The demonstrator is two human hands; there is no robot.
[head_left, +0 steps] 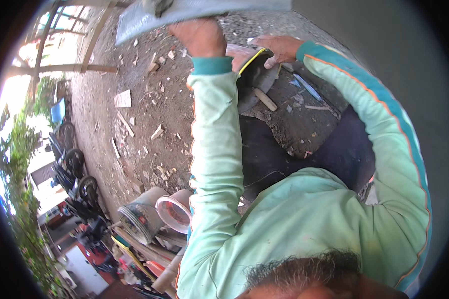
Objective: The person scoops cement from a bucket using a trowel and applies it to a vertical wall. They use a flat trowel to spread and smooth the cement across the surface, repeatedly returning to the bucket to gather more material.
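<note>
My left hand (pixel 199 38), at the end of a stretched arm, is closed at the edge of a long, flat grey plate (pixel 244 6) like a plastering float. A dark grey lump sits on the plate, cut off by the top edge. My right hand (pixel 279 49) bends over the edge of a dark, curved pan-like thing with a yellow rim (pixel 251 62), the thumb pointing down against it. A pale pinkish shape beside that rim, partly behind my left cuff, is too unclear to name. A short wooden stick (pixel 265 99) lies below the dark thing.
A smooth grey wall (pixel 384 35) rises close on my right. Bits of wood and rubble (pixel 157 132) litter the dirt ground. Buckets (pixel 144 212) stand at lower left, with parked motorcycles (pixel 75 167) beyond. A blue-white strip (pixel 308 87) lies near my knees, and a timber frame (pixel 60 67) stands at upper left.
</note>
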